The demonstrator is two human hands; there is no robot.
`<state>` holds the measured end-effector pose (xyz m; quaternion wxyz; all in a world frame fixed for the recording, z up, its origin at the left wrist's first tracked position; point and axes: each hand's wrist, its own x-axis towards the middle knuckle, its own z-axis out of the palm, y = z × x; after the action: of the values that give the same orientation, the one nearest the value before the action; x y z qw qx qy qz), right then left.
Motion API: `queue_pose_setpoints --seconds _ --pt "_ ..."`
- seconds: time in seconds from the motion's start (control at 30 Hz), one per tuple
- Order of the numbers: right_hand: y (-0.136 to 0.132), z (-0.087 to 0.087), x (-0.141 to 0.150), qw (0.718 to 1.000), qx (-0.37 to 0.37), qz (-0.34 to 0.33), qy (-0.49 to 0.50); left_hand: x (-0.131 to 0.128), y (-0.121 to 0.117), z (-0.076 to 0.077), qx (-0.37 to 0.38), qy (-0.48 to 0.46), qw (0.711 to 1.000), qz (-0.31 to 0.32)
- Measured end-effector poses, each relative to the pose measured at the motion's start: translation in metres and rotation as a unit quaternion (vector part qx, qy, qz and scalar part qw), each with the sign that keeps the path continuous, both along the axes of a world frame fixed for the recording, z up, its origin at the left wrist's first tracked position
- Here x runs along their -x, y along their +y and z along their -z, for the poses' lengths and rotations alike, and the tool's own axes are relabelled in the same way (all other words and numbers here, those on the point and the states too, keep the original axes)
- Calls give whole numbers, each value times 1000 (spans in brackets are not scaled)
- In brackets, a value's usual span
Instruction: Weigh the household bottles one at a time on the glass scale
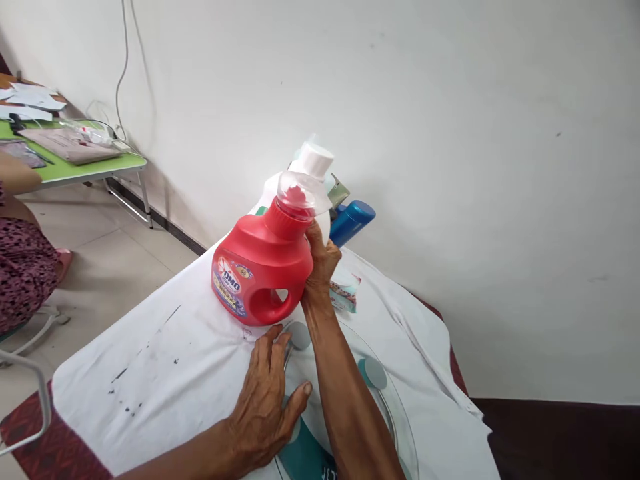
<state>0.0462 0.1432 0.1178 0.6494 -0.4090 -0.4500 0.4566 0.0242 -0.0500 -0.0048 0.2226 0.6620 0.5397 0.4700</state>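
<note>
The red bottle stands at the centre of the frame, near the far end of the white cloth. Its long axis runs from the base at lower left to the clear cap at upper right, the cap pointing up and rightward; the label faces down and left. The right hand is at the bottle's right side, its fingers mostly hidden; whether they grip this bottle or the white bottle behind cannot be told. The left hand, lower centre, holds nothing, its fingers slightly spread and thumb wide, over the edge of the glass scale. Right of centre are a blue bottle and a packet.
</note>
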Motion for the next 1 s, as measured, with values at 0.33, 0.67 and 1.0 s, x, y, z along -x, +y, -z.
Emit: queue_pose_setpoints --seconds 0.33,0.67,1.0 --pt "-19 -57 -33 994 -92 60 15 5 2 -6 22 -8 999 37" --pt "-110 -112 -118 976 -170 135 -29 8 5 -2 7 -22 999 25" --pt "-186 -45 -185 982 -18 188 -12 11 10 5 -2 1 1000 16"
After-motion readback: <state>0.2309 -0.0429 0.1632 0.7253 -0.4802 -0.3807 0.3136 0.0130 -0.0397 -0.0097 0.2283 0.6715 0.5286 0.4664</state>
